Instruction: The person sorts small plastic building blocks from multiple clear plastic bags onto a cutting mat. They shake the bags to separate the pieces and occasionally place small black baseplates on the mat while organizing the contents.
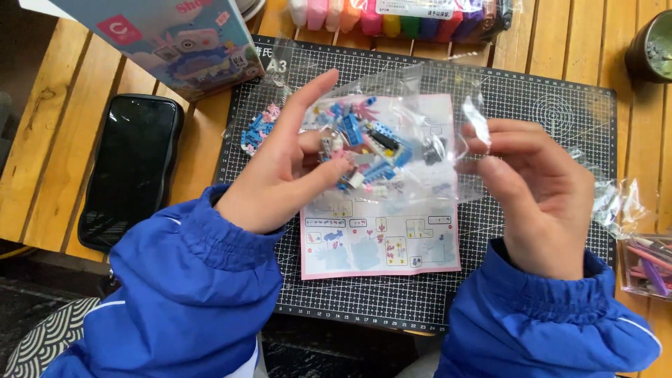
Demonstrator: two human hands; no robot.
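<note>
Clear plastic bag [392,133] of small blue and pink bricks hangs above the cutting mat [553,105], stretched between both hands. Left hand [280,175] pinches its nine-o'clock end; right hand [539,189] fingers [490,143] are closed on the three-o'clock corner, keeping it taut over the instruction sheet [381,241].

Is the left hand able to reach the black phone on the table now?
Probably not at once: the left hand is holding the clear bag of small bricks. The phone lies close beside it, uncovered.

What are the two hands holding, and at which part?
Both hold one clear plastic bag of small blue and pink bricks: the left hand at its left side, the right hand pinching its right edge.
</note>
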